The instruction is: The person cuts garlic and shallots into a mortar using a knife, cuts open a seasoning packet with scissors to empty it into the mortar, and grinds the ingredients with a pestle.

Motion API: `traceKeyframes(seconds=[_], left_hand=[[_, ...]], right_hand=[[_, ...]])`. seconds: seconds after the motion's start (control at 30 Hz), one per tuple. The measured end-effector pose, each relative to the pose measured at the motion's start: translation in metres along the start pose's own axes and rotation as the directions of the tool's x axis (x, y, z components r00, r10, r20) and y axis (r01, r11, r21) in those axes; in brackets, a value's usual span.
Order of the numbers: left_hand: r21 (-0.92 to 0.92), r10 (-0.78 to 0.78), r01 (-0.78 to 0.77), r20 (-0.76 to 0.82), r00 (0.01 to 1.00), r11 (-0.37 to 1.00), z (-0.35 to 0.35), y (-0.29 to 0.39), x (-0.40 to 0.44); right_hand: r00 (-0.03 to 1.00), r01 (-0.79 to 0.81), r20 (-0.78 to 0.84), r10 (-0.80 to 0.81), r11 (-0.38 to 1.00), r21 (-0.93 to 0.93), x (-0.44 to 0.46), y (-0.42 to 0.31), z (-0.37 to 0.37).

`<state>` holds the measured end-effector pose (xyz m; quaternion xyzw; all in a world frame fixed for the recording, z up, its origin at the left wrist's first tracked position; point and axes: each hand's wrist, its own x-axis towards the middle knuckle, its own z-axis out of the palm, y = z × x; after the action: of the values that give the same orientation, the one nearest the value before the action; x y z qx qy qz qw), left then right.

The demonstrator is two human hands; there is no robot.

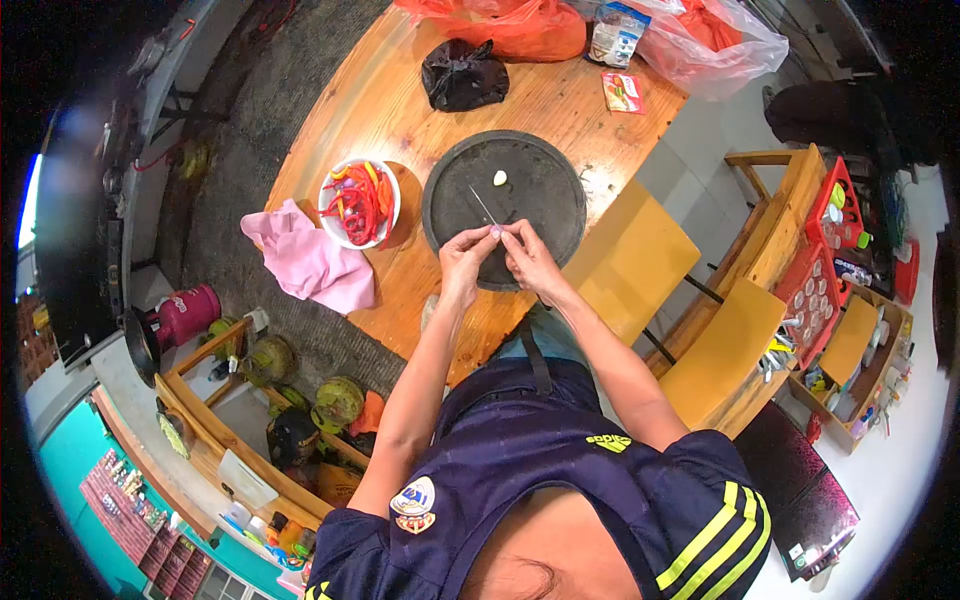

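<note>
Over the near part of a round dark board [545, 165], my left hand [466, 262] and my right hand [530, 258] meet with their fingertips pinched together. Between them is a small purplish piece [497, 230], perhaps a shallot. A thin knife [482, 204] points up and away from my fingers; its handle is hidden, and I cannot make out which hand bears it. One peeled white clove [500, 178] lies on the board beyond the blade. Left of the board stands a white bowl [394, 200] of red and orange chillies [368, 205].
A pink cloth [312, 258] lies at the table's left edge. On the far side are a black plastic bag [463, 75], red bags [510, 30], a blue-white packet [618, 36] and a small red packet [622, 92]. Yellow seats [635, 260] stand to the right.
</note>
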<state>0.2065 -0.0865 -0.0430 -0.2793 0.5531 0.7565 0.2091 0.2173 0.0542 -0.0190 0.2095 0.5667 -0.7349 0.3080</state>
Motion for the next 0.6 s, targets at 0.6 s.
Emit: traceKeyframes(seconds=[0.6], left_hand=[[-0.245,-0.093,0.081,-0.038,0.995,0.966,0.009,0.002,0.006]], right_hand=[[0.996,-0.063,0.071,0.062,0.998,0.015,-0.014,-0.012,0.002]])
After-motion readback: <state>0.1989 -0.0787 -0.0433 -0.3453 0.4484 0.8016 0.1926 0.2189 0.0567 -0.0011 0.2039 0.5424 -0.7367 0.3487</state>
